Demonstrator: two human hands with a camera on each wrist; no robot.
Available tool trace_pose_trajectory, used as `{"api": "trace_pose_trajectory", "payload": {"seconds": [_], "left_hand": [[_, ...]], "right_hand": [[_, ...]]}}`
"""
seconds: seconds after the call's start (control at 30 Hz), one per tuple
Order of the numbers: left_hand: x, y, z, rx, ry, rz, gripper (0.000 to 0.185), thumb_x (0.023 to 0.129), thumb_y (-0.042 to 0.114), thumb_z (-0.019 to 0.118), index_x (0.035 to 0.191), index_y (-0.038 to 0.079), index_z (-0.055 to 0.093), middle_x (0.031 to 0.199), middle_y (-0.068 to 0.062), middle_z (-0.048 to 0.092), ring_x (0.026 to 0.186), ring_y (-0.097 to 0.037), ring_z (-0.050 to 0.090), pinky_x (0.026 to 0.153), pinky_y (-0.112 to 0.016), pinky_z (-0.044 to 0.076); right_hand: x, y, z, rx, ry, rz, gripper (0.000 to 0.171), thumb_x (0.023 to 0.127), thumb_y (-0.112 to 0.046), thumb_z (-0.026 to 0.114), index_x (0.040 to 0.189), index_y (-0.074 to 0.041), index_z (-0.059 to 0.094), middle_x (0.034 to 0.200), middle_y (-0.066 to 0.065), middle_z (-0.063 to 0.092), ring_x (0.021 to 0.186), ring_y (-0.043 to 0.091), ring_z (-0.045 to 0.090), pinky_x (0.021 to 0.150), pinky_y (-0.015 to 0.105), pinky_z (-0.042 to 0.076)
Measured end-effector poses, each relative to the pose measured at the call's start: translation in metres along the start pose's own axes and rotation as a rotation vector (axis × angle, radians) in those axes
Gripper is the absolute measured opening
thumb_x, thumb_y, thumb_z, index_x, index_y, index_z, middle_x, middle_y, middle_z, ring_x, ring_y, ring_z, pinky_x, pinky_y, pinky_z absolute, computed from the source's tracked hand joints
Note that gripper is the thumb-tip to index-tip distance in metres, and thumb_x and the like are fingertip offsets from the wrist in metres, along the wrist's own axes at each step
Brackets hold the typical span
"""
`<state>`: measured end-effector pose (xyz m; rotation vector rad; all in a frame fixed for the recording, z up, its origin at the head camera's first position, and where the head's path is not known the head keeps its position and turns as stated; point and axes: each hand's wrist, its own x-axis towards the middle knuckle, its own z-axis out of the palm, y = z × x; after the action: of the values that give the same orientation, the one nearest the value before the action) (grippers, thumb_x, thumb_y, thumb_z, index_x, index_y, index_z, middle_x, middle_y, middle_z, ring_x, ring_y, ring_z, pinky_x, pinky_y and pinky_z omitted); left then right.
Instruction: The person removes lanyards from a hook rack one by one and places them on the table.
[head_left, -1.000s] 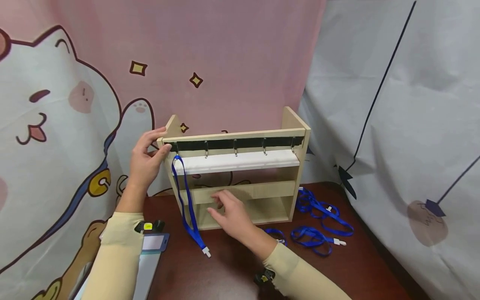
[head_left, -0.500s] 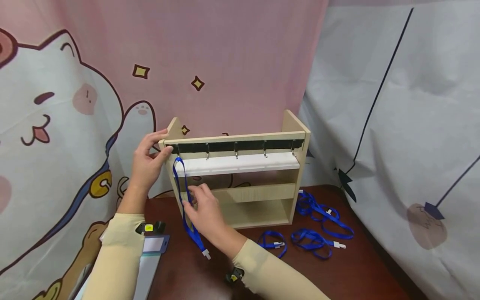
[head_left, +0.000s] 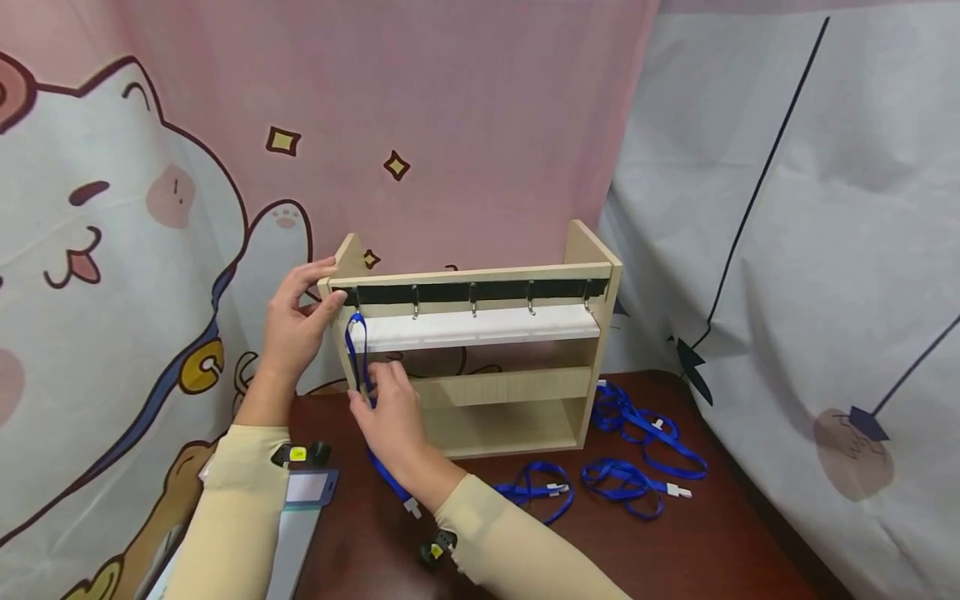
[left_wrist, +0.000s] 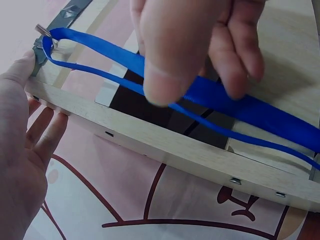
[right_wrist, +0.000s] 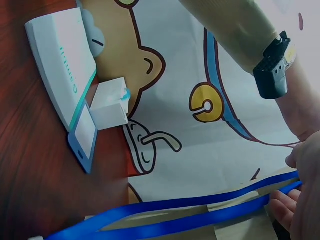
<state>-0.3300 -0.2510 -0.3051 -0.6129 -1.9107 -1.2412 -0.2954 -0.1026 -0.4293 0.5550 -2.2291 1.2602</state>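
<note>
Right hand (head_left: pixel 392 410) pinches the doubled blue lanyard (head_left: pixel 356 346).

Left hand (head_left: pixel 296 321) raised, fingers curled (thumb forward); right hand (head_left: pixel 390 412) pinching, forearm angled up.
</note>
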Motion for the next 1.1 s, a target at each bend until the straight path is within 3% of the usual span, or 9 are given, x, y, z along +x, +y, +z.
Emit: {"api": "trace_pose_trajectory", "payload": {"seconds": [0.23, 0.43, 0.67, 0.93, 1.1], "left_hand": [[0.001, 0.001, 0.0, -0.008, 0.003, 0.014, 0.034, 0.101, -0.008, 0.074, 0.135, -0.009, 0.069, 0.15, -0.023, 0.063, 0.123, -0.003, 0.059, 0.082, -0.011, 0.055], [0.002, 0.001, 0.0, -0.031, 0.008, 0.024, 0.034, 0.1, -0.01, 0.074, 0.134, -0.01, 0.07, 0.149, -0.025, 0.064, 0.12, -0.005, 0.062, 0.08, -0.011, 0.056], [0.002, -0.001, 0.001, -0.032, 0.002, 0.023, 0.034, 0.1, -0.01, 0.074, 0.134, -0.011, 0.069, 0.148, -0.026, 0.064, 0.12, -0.004, 0.061, 0.081, -0.011, 0.056], [0.002, -0.002, 0.001, -0.05, 0.01, 0.024, 0.033, 0.101, -0.009, 0.074, 0.133, -0.011, 0.069, 0.147, -0.026, 0.064, 0.12, -0.004, 0.062, 0.083, -0.012, 0.057], [0.003, -0.022, 0.0, -0.022, 0.012, 0.011, 0.035, 0.101, -0.007, 0.075, 0.136, -0.006, 0.071, 0.15, -0.02, 0.064, 0.121, -0.005, 0.061, 0.082, -0.011, 0.056]], "right_hand": [[0.005, 0.003, 0.009, -0.033, 0.052, -0.003, 0.029, 0.099, -0.025, 0.085, 0.114, -0.008, 0.068, 0.105, 0.004, 0.064, 0.085, 0.011, 0.062, 0.073, 0.022, 0.052], [0.009, 0.007, 0.015, -0.052, 0.079, 0.01, 0.023, 0.098, -0.022, 0.084, 0.096, -0.011, 0.065, 0.092, -0.004, 0.054, 0.074, 0.01, 0.054, 0.064, 0.022, 0.045], [0.012, 0.008, 0.018, -0.042, 0.163, -0.042, 0.026, 0.094, -0.012, 0.081, 0.08, -0.013, 0.058, 0.082, -0.004, 0.053, 0.068, 0.011, 0.052, 0.06, 0.021, 0.042], [0.014, 0.008, 0.011, 0.07, 0.167, -0.065, 0.018, 0.093, -0.006, 0.082, 0.081, -0.01, 0.07, 0.079, -0.004, 0.062, 0.07, 0.004, 0.057, 0.063, 0.015, 0.047], [0.015, 0.004, 0.002, 0.166, 0.15, -0.055, 0.017, 0.094, -0.005, 0.082, 0.08, -0.009, 0.073, 0.077, -0.004, 0.065, 0.068, 0.001, 0.057, 0.06, 0.015, 0.047]]}}
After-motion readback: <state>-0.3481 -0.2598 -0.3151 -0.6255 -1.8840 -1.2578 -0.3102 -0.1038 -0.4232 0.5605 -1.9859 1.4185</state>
